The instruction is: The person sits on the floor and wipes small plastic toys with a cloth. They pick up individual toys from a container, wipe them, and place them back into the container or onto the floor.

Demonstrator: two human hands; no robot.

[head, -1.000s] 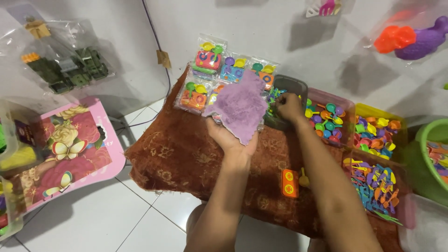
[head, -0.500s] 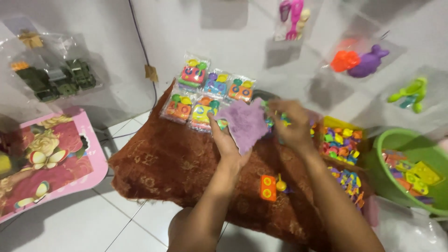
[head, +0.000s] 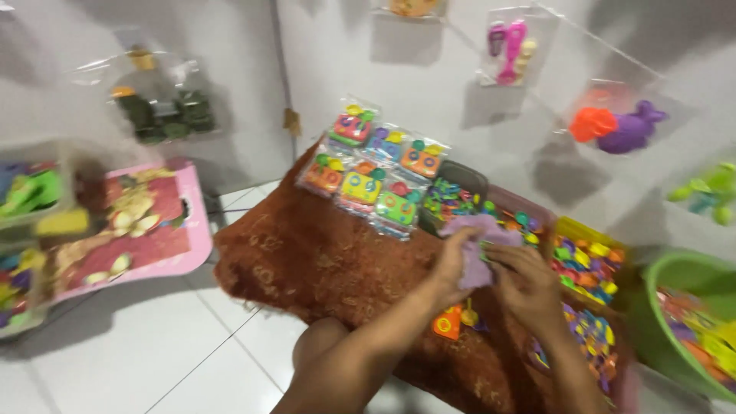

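My left hand [head: 452, 264] and my right hand [head: 525, 280] are together over a brown patterned cloth [head: 322, 261], both gripping a small purple fuzzy cloth [head: 479, 245] bunched between them. Just below the hands an orange toy piece [head: 448, 323] lies on the brown cloth. Beyond the hands sit several clear packets of colourful toys [head: 368, 172] and a dark tray of small coloured beads [head: 456, 195].
A pink tray [head: 579, 264] of colourful plastic pieces runs along the right, with a green basin [head: 675, 307] further right. A pink picture board [head: 138, 230] lies at the left on the white tiled floor [head: 153, 345]. Bagged toys hang on the wall [head: 617, 126].
The purple cloth has come down from spread and raised to bunched between both hands, lower and to the right. My view has swung left and back.
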